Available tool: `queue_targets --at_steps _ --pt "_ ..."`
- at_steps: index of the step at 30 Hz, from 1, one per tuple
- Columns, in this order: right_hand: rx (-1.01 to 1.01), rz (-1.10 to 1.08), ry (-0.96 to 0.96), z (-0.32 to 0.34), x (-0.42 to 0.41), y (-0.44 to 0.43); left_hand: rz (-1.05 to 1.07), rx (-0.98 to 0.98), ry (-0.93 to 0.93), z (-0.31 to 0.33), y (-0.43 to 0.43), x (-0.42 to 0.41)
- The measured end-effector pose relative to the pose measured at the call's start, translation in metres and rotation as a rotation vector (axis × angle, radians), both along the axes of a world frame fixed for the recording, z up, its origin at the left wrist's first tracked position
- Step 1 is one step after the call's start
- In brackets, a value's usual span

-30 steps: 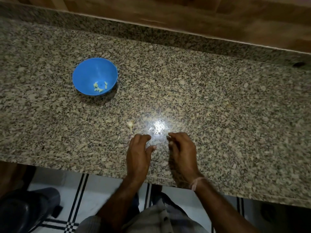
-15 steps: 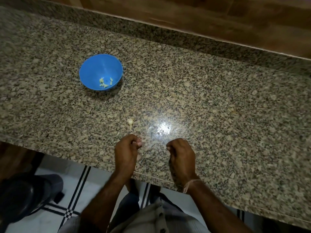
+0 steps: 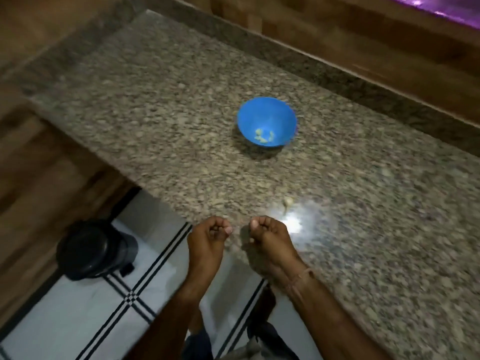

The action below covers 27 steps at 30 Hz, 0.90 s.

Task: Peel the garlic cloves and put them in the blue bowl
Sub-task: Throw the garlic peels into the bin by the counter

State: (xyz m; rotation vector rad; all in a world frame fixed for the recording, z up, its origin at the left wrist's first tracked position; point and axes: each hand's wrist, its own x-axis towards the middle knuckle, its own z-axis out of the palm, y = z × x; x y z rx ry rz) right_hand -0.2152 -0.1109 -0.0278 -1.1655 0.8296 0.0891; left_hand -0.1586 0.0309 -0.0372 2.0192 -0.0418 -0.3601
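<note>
The blue bowl (image 3: 267, 118) stands on the granite counter (image 3: 161, 120) and holds a few pale peeled garlic cloves (image 3: 263, 136). One unpeeled garlic clove (image 3: 287, 203) lies on the counter beside a bright glare spot, just beyond my right hand. My left hand (image 3: 206, 239) hangs at the counter's front edge with its fingers curled in. My right hand (image 3: 270, 239) rests on the counter near the edge, also curled. Nothing shows inside either hand. The picture is blurred by motion.
The counter ends at the left, with wooden panels (image 3: 39, 178) beyond it and a wooden wall behind. A black bin (image 3: 93, 252) stands on the tiled floor (image 3: 78, 320) below the front edge.
The view has swung left, so the bowl now sits right of centre. Both hands pulled back toward the counter's front edge and curled tighter. The loose clove stayed put.
</note>
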Motion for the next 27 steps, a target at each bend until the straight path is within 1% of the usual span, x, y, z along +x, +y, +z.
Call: queue_targets --at_steps 3,6,10,14,16,19,24,27 --pt "0.070 0.161 -0.040 -0.005 0.048 0.074 0.190 0.002 0.013 -0.002 0.084 0.022" --pt "0.122 0.286 -0.052 -0.014 0.093 0.175 0.345 -0.009 -0.002 -0.008 0.186 0.035" --pt "0.161 0.407 -0.010 -0.023 0.126 0.329 0.493 -0.016 -0.027 -0.012 0.327 0.041" --pt "0.168 0.509 0.022 -0.044 0.149 0.443 0.617 -0.027 0.008 -0.030 0.451 0.051" --pt "0.160 0.531 0.031 -0.052 0.162 0.482 0.643 -0.007 0.017 -0.039 0.501 0.062" --pt "0.124 0.532 0.076 -0.067 0.181 0.520 0.671 0.013 0.057 -0.049 0.555 0.079" --pt "0.150 0.540 0.155 -0.100 0.223 0.566 0.703 0.054 0.091 -0.074 0.612 0.117" --pt "0.144 0.597 0.220 -0.127 0.255 0.595 0.746 0.061 0.150 -0.096 0.634 0.138"
